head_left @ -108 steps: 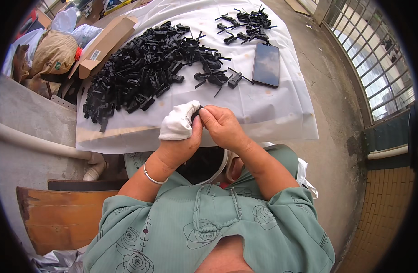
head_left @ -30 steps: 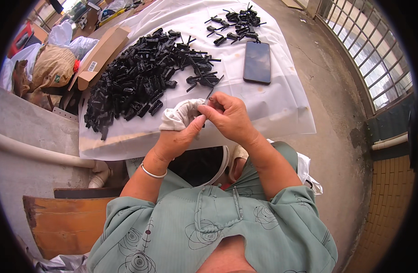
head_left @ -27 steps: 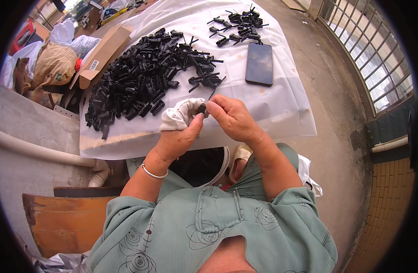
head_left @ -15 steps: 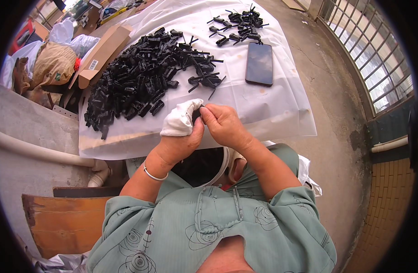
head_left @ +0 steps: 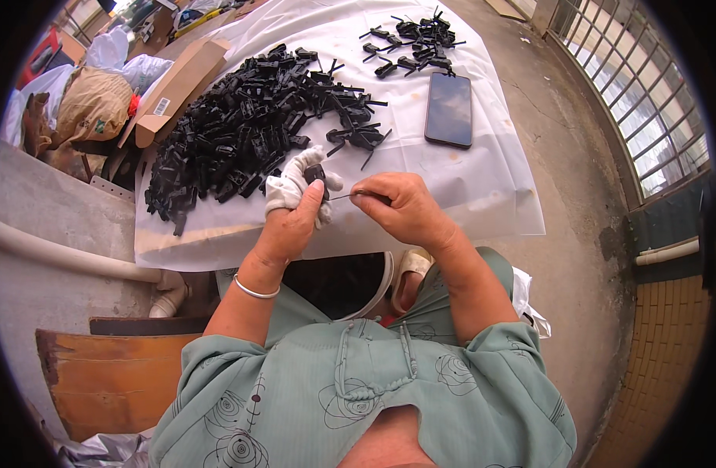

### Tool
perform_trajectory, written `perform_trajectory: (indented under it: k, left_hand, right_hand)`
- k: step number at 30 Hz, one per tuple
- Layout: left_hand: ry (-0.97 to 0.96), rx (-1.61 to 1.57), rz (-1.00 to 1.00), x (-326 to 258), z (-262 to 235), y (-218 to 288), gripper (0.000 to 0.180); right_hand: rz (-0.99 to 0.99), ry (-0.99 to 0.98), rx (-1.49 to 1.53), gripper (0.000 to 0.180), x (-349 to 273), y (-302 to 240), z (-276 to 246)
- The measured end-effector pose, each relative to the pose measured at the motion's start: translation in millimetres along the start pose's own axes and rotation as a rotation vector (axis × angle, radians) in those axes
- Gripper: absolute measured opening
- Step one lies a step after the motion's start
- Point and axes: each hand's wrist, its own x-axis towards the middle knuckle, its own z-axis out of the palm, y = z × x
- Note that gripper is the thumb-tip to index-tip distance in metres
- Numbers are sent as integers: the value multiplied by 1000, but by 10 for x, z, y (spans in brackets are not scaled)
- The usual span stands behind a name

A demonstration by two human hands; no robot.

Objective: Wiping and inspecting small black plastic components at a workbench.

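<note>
My left hand (head_left: pixel 299 199), in a white glove that leaves the thumb bare, grips a small black plastic part (head_left: pixel 316 175) above the near edge of the table. To its right, my right hand (head_left: pixel 401 204) is bare and closed on a thin dark tool (head_left: pixel 371 195). A fine shaft runs from that tool leftward to the black part; whether its tip sits inside the part cannot be made out. Just beyond my left hand lies a large heap of similar black plastic parts (head_left: pixel 241 132).
A white sheet (head_left: pixel 483 187) covers the table. A smaller group of black parts (head_left: pixel 428 47) and a dark phone (head_left: pixel 448 111) lie at the far right. A cardboard box (head_left: pixel 179 93) stands along the left side. Below the near edge is a white-rimmed bucket (head_left: pixel 387 285).
My hands were together around the part; now they are apart, the right one having moved right. The black part and the thin shaft have come into view.
</note>
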Motion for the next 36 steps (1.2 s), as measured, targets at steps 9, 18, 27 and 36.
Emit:
perform_trajectory:
  k: [9,18,27,36]
  left_hand:
    - [-196,275,86,-40,104,-30,27]
    - [-116,440,188,-32,159,-47,24]
    - [-71,582,222,-63,42,114,30]
    - [234,1250,714,157,-190,163,42]
  right_hand:
    - [235,6,177,15,29,-69,57]
    - [76,-64,108,25,33,28,162]
    - [-28,20,58,24,111,-48,268]
    - [8,351,-744,12,298,257,120]
